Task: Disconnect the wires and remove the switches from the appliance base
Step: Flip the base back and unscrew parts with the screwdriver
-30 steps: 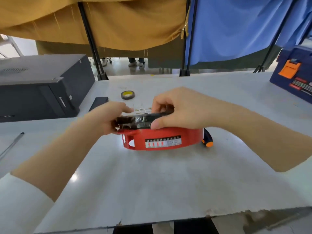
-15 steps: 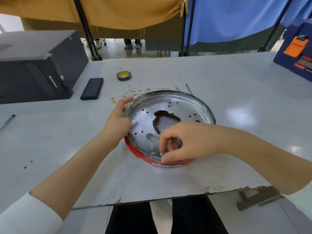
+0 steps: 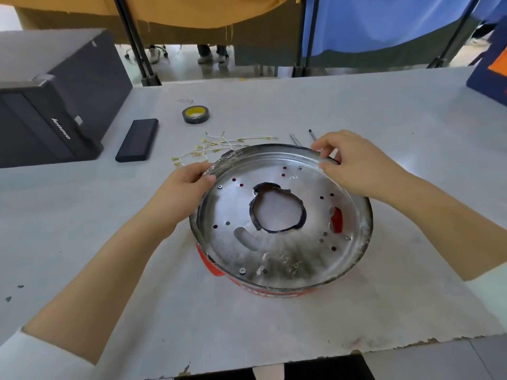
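Our right hand (image 3: pixel 356 165) has moved from near edge to far rim of the appliance base (image 3: pixel 282 215); left hand (image 3: pixel 189 182) too pinches the rim. We judge an even, two-sided lift best.

Grey bench (image 3: pixel 274 319), front edge chipped. On it: appliance base (image 3: pixel 282 253) w/ red rim, loose wires (image 3: pixel 219 146), tape roll (image 3: pixel 196 114), black slab (image 3: pixel 137 139), black box (image 3: pixel 49 97), blue case (image 3: pixel 491 75), two thin rods (image 3: pixel 312 134).
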`<action>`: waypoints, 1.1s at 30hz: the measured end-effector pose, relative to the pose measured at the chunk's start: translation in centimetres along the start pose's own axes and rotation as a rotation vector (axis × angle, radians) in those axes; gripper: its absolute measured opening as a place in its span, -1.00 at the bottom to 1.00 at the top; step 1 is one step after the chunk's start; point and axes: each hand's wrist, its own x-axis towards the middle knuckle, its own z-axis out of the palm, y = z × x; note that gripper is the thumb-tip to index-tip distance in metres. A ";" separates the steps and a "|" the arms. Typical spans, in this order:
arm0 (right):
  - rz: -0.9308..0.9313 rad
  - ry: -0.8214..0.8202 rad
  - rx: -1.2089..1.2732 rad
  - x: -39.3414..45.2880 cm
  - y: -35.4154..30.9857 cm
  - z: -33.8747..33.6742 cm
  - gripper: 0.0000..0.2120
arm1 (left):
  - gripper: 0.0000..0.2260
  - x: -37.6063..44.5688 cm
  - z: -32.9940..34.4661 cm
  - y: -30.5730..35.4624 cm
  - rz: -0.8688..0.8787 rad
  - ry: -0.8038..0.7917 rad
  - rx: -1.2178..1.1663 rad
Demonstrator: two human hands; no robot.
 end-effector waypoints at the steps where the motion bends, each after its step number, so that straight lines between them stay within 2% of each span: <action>1: 0.007 0.006 0.014 0.3 0.2 0.0 -0.68 | -0.75 0.4 -0.2 0.1 0.007 -0.021 0.041; 3: 0.031 0.002 0.063 1.0 0.7 0.1 -0.73 | -0.77 1.1 -0.5 0.3 0.010 -0.053 0.133; 5: 0.105 0.000 0.174 1.7 1.1 0.1 -0.87 | -0.78 1.8 -0.7 0.5 0.016 -0.054 0.228; 7: 0.232 0.009 0.270 2.6 1.6 -0.2 -0.87 | -0.76 2.3 -0.7 0.8 0.027 -0.037 0.295; 8: 0.296 -0.023 0.237 2.9 2.1 -0.3 -0.84 | -0.75 2.5 -0.6 0.9 0.038 -0.042 0.320; 11: 0.419 -0.283 -0.041 3.4 2.8 -0.3 -0.71 | -0.72 2.8 -0.1 1.1 0.082 -0.062 0.385; 13: 0.490 -0.388 -0.064 3.4 3.0 0.2 -0.66 | -0.72 2.9 0.0 1.0 0.118 -0.057 0.413; 16: 0.537 -0.368 -0.028 3.4 3.1 0.9 -0.63 | -0.72 2.8 0.1 1.0 0.146 -0.057 0.429; 20: 0.436 -0.283 -0.021 3.4 3.5 1.7 -0.65 | -0.72 2.9 0.2 1.0 0.159 -0.047 0.447; 22: 0.359 -0.211 0.083 3.2 3.9 1.5 -0.71 | -0.72 2.8 0.3 0.9 0.170 -0.055 0.442; 27: 0.314 -0.021 0.407 3.4 2.9 -1.7 -0.93 | -0.73 2.7 0.5 0.9 0.210 -0.065 0.444; 29: 0.288 0.016 0.533 3.1 1.7 -3.1 -0.93 | -0.72 2.8 0.8 0.9 0.225 -0.070 0.419; 31: 0.257 -0.001 0.759 2.6 0.3 -4.4 -0.92 | -0.68 2.8 1.1 0.9 0.240 -0.088 0.341; 33: 0.174 -0.103 0.977 2.0 -1.0 -5.6 -0.92 | -0.56 2.7 1.2 1.4 0.276 -0.059 0.248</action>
